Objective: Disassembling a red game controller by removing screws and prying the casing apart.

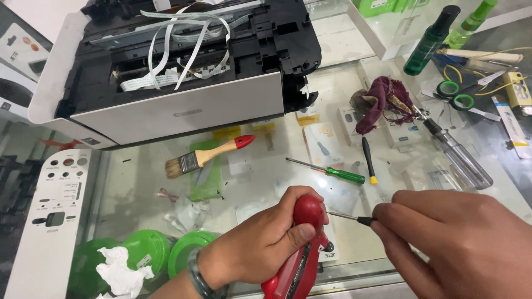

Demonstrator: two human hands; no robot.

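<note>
Left hand (260,246): wrapped around a red tool (302,254), fingers clamped on its rounded top, low over the front of the glass desk (133,188).
Right hand (460,243): fingers pinched together on the black end of a thin metal shaft (344,217) that runs toward the red tool's head.
Printer (177,66): opened, white flat cables looped over its black insides, at the back of the desk.
Paintbrush (208,156): wooden handle, red tip, lying in front of the printer.
Green-handled screwdriver (327,170): flat on the glass, just beyond the hands.
Clear-handled screwdriver (460,158): to the right, near a maroon rag (379,99).
Scissors (463,91): green-ringed, far right.
</note>
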